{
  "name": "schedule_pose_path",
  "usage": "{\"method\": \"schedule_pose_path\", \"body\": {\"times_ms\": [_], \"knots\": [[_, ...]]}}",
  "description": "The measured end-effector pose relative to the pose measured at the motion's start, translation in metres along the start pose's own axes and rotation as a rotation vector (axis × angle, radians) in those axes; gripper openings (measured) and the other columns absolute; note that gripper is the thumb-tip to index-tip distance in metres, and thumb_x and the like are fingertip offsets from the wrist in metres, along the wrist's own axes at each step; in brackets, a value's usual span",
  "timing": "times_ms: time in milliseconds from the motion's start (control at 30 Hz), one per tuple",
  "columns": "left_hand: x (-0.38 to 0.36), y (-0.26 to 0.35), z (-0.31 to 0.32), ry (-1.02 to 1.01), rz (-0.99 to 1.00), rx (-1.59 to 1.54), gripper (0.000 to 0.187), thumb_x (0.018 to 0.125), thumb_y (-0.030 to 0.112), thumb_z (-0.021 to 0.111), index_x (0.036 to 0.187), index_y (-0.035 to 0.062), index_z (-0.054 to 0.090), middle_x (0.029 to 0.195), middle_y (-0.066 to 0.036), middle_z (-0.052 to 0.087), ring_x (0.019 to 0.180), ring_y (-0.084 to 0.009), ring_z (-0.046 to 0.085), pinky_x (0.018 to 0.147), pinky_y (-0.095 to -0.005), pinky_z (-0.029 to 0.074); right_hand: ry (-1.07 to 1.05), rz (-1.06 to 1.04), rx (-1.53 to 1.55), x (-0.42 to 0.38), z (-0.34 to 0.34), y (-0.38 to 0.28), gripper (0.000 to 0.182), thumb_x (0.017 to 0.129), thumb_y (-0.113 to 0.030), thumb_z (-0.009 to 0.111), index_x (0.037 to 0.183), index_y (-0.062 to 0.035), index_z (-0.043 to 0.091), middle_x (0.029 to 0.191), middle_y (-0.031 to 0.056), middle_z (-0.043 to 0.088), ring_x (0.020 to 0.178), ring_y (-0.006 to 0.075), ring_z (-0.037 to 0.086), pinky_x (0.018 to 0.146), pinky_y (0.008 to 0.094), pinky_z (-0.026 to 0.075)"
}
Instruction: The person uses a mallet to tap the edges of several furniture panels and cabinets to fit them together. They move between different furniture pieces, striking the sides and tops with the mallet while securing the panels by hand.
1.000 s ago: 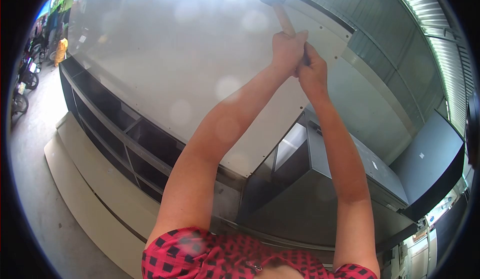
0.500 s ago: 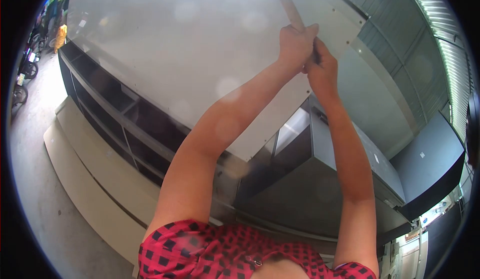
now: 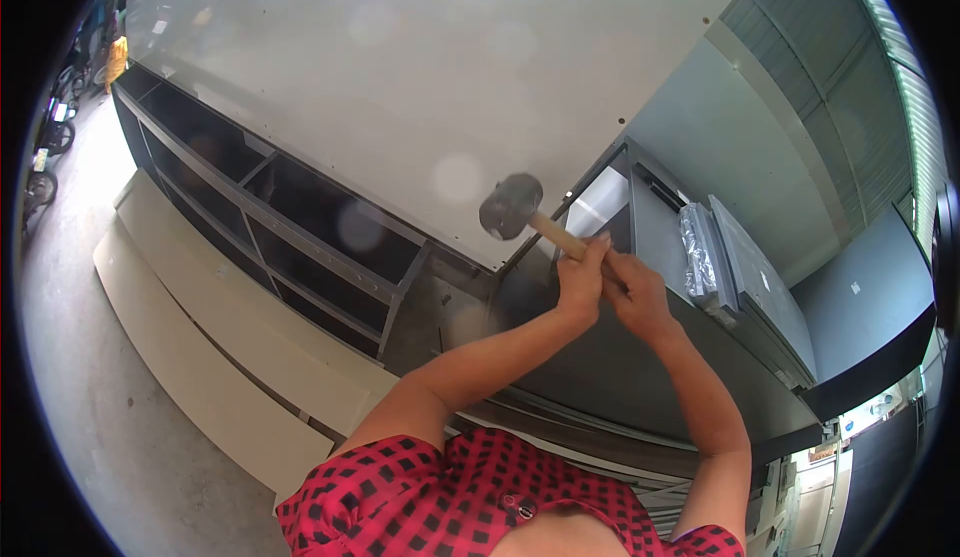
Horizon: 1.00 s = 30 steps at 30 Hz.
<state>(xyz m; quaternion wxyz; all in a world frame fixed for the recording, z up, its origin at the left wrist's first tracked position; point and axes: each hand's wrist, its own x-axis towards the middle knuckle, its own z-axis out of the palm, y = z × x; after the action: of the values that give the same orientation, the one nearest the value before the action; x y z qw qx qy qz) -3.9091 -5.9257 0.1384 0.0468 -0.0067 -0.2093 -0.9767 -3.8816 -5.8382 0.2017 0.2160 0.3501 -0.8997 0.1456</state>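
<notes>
A rubber mallet [image 3: 510, 207] with a dark head and a wooden handle is in both my hands. My left hand [image 3: 580, 285] is wrapped round the handle, closer to the head. My right hand [image 3: 640, 299] is closed on the handle's lower end, right beside the left. The head overlaps the lower corner area of a large pale panel [image 3: 400, 107] in this view. Small dark holes run along that panel's right edge. Under the panel is a dark cabinet frame [image 3: 340, 262] with several compartments.
Long beige boards [image 3: 220, 357] lie on the floor at left. To the right stands a dark grey cabinet [image 3: 640, 377] with plastic-wrapped panels [image 3: 700, 257] on top. A grey board [image 3: 865, 287] leans farther right. Motorbikes [image 3: 50, 147] are at the far left.
Both hands have swung the mallet downward and toward me, from high over the panel to near its lower corner. The grip is kept. The camera view has shifted slightly.
</notes>
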Motion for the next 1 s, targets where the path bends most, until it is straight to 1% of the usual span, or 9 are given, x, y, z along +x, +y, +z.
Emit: {"method": "schedule_pose_path", "body": {"times_ms": [67,200,367,467,600,800,900,967,1000], "knots": [[-0.003,-0.023,-0.008,0.077,-0.077,-0.088,0.023,0.082,0.022,0.064,0.09,0.0009,0.06,0.084,-0.004,0.057,0.077,-0.0118,0.056,0.069,-0.0258,0.045,-0.098,0.073,-0.107,-0.014,0.001,0.006,0.04,0.077,-0.015,0.062,0.116,-0.0099,0.057,0.087,0.0119,0.061,0.072,0.0333,0.062,0.061,0.041,0.049],[-0.007,-0.044,-0.015,0.11,-0.213,-0.131,0.022,0.082,0.022,0.064,0.089,0.0016,0.06,0.084,-0.004,0.057,0.078,-0.0127,0.056,0.069,-0.0271,0.045,-0.167,0.133,-0.129,-0.03,0.003,0.015,0.04,0.079,-0.014,0.062,0.118,-0.0072,0.056,0.086,0.0133,0.061,0.075,0.033,0.061,0.063,0.0394,0.048],[-0.001,-0.055,-0.021,0.186,-0.294,-0.21,0.018,0.08,0.02,0.065,0.084,0.0032,0.06,0.082,-0.003,0.057,0.076,-0.0141,0.056,0.068,-0.0283,0.045,-0.233,0.19,-0.227,-0.035,0.011,0.022,0.038,0.079,-0.018,0.06,0.117,-0.0116,0.057,0.084,0.0125,0.06,0.074,0.0347,0.06,0.063,0.0431,0.047],[0.002,-0.056,-0.022,0.186,-0.318,-0.211,0.018,0.08,0.021,0.065,0.083,0.0036,0.06,0.082,-0.003,0.057,0.076,-0.014,0.056,0.067,-0.0283,0.045,-0.153,0.137,-0.235,-0.035,0.018,0.028,0.034,0.077,-0.019,0.06,0.111,-0.0136,0.059,0.079,0.0123,0.058,0.067,0.0343,0.06,0.057,0.0434,0.048],[0.005,-0.057,-0.026,0.202,-0.324,-0.211,0.018,0.081,0.022,0.065,0.084,0.0043,0.061,0.083,-0.003,0.057,0.077,-0.0134,0.055,0.068,-0.0282,0.045,-0.198,0.189,-0.208,-0.033,0.021,0.029,0.038,0.078,-0.017,0.062,0.115,-0.0119,0.058,0.082,0.0125,0.059,0.072,0.0347,0.059,0.062,0.0428,0.047],[0.0,-0.054,-0.046,0.188,-0.331,-0.22,0.018,0.08,0.022,0.065,0.083,0.0045,0.061,0.082,-0.003,0.057,0.077,-0.0139,0.055,0.069,-0.028,0.045,-0.191,0.151,-0.169,-0.034,0.033,0.022,0.038,0.076,-0.017,0.062,0.114,-0.0124,0.059,0.08,0.0129,0.059,0.069,0.0342,0.059,0.059,0.0426,0.047],[-0.002,-0.058,-0.065,0.225,-0.364,-0.236,0.017,0.08,0.021,0.063,0.084,0.0045,0.06,0.083,-0.003,0.057,0.078,-0.0153,0.055,0.071,-0.0288,0.045,-0.243,0.111,-0.164,-0.039,0.048,0.022,0.036,0.076,-0.017,0.062,0.112,-0.0133,0.059,0.079,0.0123,0.058,0.068,0.0336,0.059,0.058,0.0426,0.047],[-0.004,-0.06,-0.073,0.306,-0.438,-0.35,0.015,0.081,0.019,0.061,0.083,0.0048,0.058,0.083,-0.004,0.056,0.08,-0.0171,0.055,0.073,-0.03,0.045,-0.28,0.029,-0.228,-0.041,0.057,0.023,0.028,0.078,-0.02,0.058,0.105,-0.0115,0.059,0.075,0.0124,0.056,0.062,0.0332,0.059,0.053,0.0427,0.048],[-0.004,-0.062,-0.076,0.306,-0.434,-0.351,0.015,0.081,0.019,0.061,0.083,0.0048,0.058,0.083,-0.004,0.056,0.08,-0.0171,0.055,0.073,-0.03,0.045,-0.28,0.025,-0.227,-0.043,0.061,0.024,0.028,0.078,-0.02,0.058,0.105,-0.0115,0.059,0.075,0.0124,0.056,0.062,0.0332,0.059,0.053,0.0427,0.048]]}}
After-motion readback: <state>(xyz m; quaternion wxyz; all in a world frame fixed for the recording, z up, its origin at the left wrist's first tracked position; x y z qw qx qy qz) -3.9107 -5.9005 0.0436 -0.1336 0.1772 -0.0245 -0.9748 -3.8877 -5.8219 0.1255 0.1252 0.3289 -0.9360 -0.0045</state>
